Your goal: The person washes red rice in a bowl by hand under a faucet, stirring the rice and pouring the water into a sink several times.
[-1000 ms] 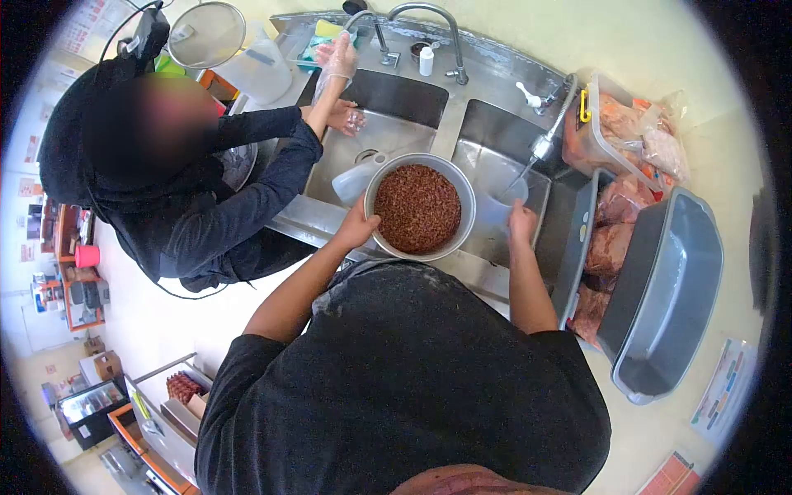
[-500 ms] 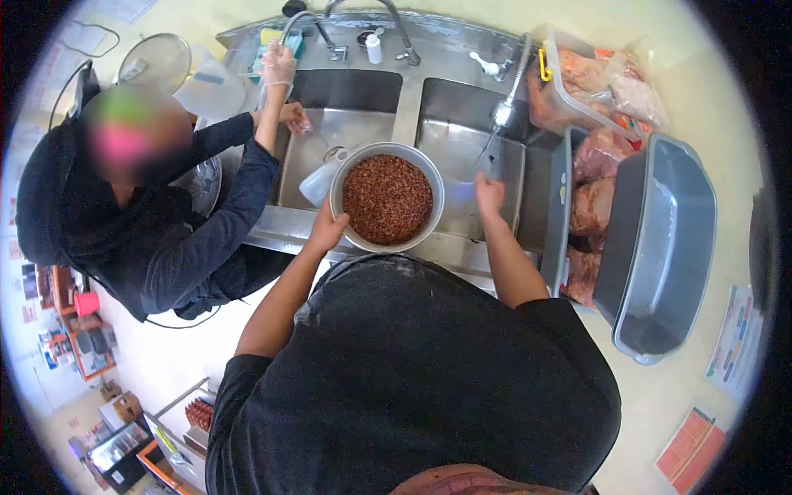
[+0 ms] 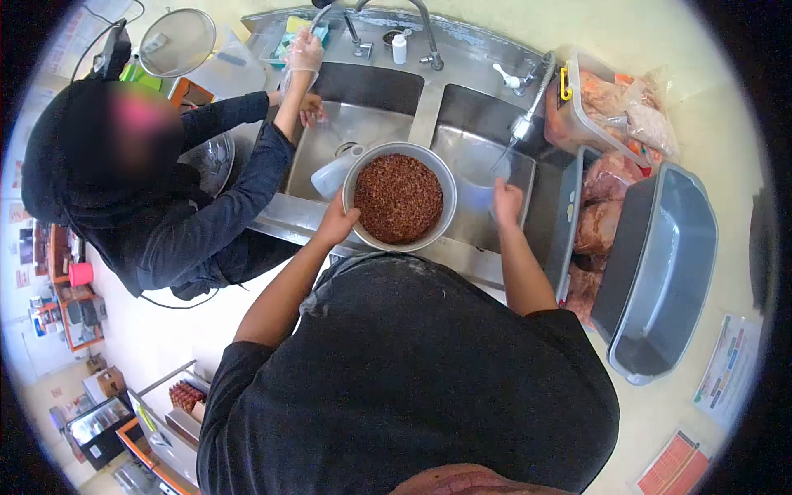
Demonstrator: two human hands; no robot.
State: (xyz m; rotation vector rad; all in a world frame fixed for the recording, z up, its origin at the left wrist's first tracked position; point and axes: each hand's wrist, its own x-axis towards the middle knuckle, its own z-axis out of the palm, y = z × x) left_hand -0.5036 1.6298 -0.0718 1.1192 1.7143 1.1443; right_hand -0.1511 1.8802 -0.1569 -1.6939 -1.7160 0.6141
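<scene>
My left hand [image 3: 337, 221] grips the near-left rim of a round metal pot [image 3: 450, 198], thumb over the edge. Reddish-brown grains [image 3: 398, 198] fill much of the pot, which sits level at the sink's front edge, before the divider. Over the right basin [image 3: 462, 239], my right hand [image 3: 507, 202] is closed on a translucent, bluish cup-like container [image 3: 476, 196], blurred by motion. Just above it hangs the spray tap [image 3: 521, 125], with a thin stream running down towards the container. Behind the pot, a whitish plastic jug [image 3: 332, 172] lies in the left basin.
On my left, a co-worker in dark clothes has a plastic-gloved hand [image 3: 304, 54] at the left tap and another hand [image 3: 310, 109] over the left basin. At right stand a clear bin [image 3: 606, 103] of bagged meat and a tilted grey tub [image 3: 664, 272]. A white bottle [image 3: 399, 49] stands behind.
My view has shifted slightly, moving the scene to the right. The translucent container has changed its angle under the spray. My left hand keeps its grip on the pot.
</scene>
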